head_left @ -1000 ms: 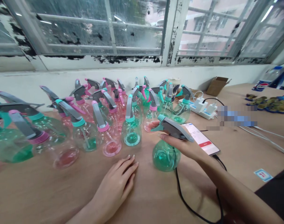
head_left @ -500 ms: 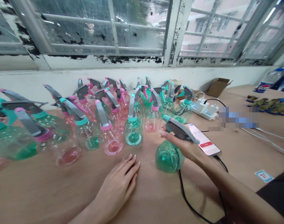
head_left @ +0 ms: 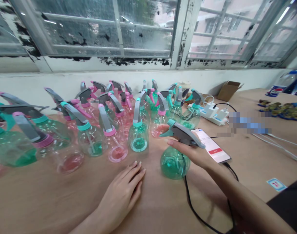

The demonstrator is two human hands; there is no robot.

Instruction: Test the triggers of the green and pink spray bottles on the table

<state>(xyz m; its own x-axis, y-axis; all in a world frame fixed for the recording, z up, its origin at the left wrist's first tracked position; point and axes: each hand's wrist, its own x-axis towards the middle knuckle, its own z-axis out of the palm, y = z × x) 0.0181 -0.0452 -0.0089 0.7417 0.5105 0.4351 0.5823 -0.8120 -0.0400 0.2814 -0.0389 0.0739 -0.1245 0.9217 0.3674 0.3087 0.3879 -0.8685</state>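
My right hand (head_left: 183, 149) is around the neck of a green spray bottle (head_left: 174, 164) with a grey and teal trigger head, thumb across the front and fingertips by the trigger. The bottle is nearly upright, at or just above the tabletop; I cannot tell which. Flat on the table lies my left hand (head_left: 125, 183), holding nothing, fingers stretched forward. Just beyond its fingertips stand another green spray bottle (head_left: 138, 141) and a clear, pink-collared spray bottle (head_left: 116, 152). Behind the held bottle, a phone (head_left: 215, 151) with a lit screen lies on the table.
Several more pink and green spray bottles (head_left: 91, 139) crowd the left and back. A white power strip (head_left: 214, 113), a cardboard box (head_left: 228, 91) and a Pepsi bottle (head_left: 277, 86) stand at the back right. A black cable (head_left: 193, 204) runs beneath my right arm.
My right hand and the green spray bottle have shifted slightly left. Its fingers have loosened and reach farther out past the trigger. My left hand stays put.
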